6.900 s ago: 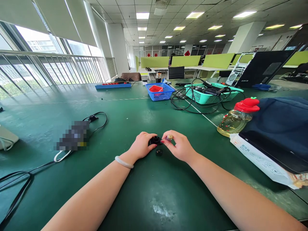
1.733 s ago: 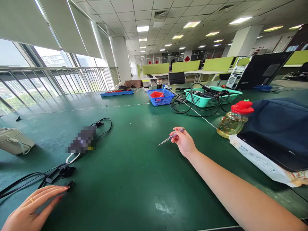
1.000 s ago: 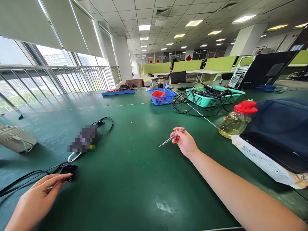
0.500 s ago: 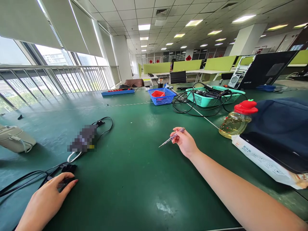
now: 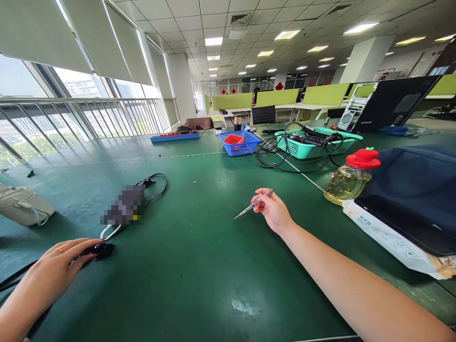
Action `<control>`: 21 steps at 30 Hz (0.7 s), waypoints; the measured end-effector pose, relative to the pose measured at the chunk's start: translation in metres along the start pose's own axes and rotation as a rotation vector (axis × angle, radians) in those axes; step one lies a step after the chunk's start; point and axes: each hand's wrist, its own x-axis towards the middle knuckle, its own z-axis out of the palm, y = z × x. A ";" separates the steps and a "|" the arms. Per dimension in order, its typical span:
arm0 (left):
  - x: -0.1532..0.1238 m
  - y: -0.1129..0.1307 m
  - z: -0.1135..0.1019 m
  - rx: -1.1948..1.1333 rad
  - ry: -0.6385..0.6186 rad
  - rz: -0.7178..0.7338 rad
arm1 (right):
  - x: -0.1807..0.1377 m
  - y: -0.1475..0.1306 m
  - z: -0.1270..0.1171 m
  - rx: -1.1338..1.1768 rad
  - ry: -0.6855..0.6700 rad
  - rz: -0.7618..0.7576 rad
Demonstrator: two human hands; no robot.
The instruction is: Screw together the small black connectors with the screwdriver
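In the head view, my right hand (image 5: 271,210) pinches a slim screwdriver (image 5: 253,203) with a translucent handle, its tip slanting down to the left above the green table (image 5: 199,285). At the lower left, the fingers and thumb of my left hand (image 5: 53,270) close around a black cable (image 5: 87,250) lying on the table. The cable's dark connector end (image 5: 103,251) sticks out past the fingertips; the rest is partly hidden under the hand. Just beyond lies a dark, pixelated box-like object (image 5: 124,204) with a white loop and a thin black cord (image 5: 166,183).
A blue basket (image 5: 239,147) with a red container and a teal basket (image 5: 302,151) heaped with cables stand farther back. On the right are a red-capped bottle (image 5: 345,183), a white packet (image 5: 388,240) and dark blue fabric (image 5: 420,180). A beige bag (image 5: 24,204) sits left.
My left hand has shifted left, and its fingers now stretch forward over the black cable, leaving the connector end more exposed. My right hand and the screwdriver have hardly moved.
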 end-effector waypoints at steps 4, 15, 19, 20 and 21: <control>0.005 0.010 -0.003 -0.007 -0.087 0.025 | -0.001 0.000 0.000 -0.012 -0.008 0.007; 0.009 0.014 -0.005 -0.013 -0.157 -0.088 | -0.001 0.001 0.001 -0.031 -0.022 0.004; 0.004 0.013 0.003 0.008 -0.149 -0.097 | -0.001 0.001 0.000 -0.041 -0.030 0.003; 0.001 0.013 0.005 0.010 -0.151 -0.093 | -0.001 0.001 0.000 -0.044 -0.033 0.001; -0.002 0.013 0.007 0.006 -0.158 -0.081 | -0.001 0.000 0.000 -0.045 -0.035 0.000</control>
